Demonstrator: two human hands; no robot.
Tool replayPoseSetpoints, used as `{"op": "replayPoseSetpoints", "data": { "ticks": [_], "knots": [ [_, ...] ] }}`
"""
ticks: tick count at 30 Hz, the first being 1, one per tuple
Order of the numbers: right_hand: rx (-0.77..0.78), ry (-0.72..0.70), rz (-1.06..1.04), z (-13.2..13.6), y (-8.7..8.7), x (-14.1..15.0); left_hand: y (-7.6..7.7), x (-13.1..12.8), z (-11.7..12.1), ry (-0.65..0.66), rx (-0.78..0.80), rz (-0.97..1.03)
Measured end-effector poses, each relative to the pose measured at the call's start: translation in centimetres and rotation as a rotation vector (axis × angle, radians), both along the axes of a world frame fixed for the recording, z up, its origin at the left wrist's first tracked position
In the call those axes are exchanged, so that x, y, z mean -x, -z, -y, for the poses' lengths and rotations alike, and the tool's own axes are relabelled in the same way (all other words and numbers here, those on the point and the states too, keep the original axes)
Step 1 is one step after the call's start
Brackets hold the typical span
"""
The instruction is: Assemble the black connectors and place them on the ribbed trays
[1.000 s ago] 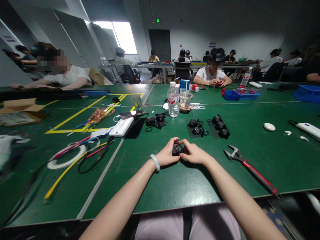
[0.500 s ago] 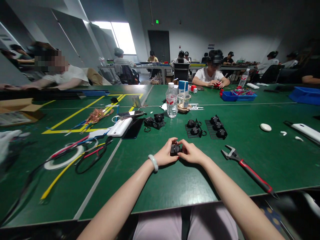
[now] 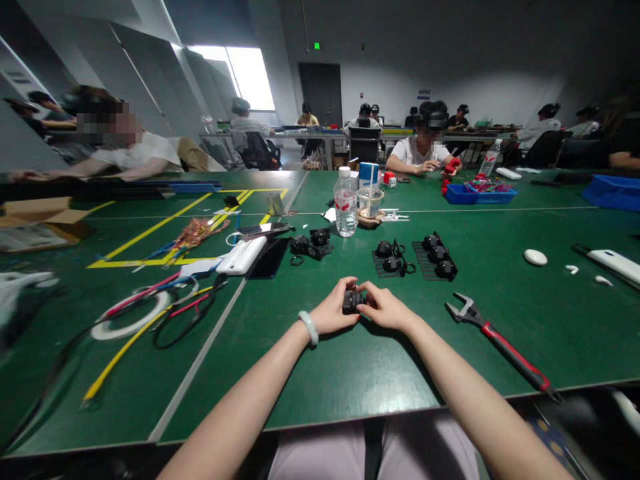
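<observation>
A small black plastic part (image 3: 351, 302), blocky on the left with a narrower ringed end on the right, is between my two hands just above the green table (image 3: 350, 380). My left hand (image 3: 330, 309) is closed round its blocky end. My right hand (image 3: 386, 308) pinches the narrower end with thumb and fingers. Beyond the hands lie similar black parts on one grid plate (image 3: 393, 260) and on a second grid plate (image 3: 435, 257). More loose black parts (image 3: 311, 245) and a small black ring (image 3: 297, 261) lie to their left.
An adjustable wrench (image 3: 505, 347) lies on the right. A water bottle (image 3: 346, 207) and a drink cup (image 3: 370, 200) stand ahead. Cables and a white tape roll (image 3: 133, 317) spread on the left. A co-worker (image 3: 420, 150) across the table holds something red near a blue tray (image 3: 480, 194).
My hands keep hold of the black part in nearly the same place. The view shifts slightly sideways. The co-worker opposite has raised the red thing and parted their hands.
</observation>
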State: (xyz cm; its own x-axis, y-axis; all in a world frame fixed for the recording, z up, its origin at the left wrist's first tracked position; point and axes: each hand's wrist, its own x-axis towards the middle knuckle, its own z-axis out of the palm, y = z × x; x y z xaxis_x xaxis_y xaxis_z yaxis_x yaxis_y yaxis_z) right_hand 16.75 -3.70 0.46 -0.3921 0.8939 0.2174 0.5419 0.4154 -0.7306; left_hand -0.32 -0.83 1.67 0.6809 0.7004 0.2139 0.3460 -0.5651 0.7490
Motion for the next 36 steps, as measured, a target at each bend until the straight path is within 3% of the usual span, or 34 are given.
{"op": "replayPoseSetpoints", "data": {
  "ticks": [21, 36],
  "knots": [
    [0.091, 0.047, 0.037, -0.07, 0.08, 0.22, 0.40, 0.09, -0.16, 0.002, -0.035, -0.003],
    [-0.089, 0.077, 0.268, 0.44, -0.24, 0.93, 0.44, 0.28, -0.09, -0.051, -0.157, -0.065]
  ]
}}
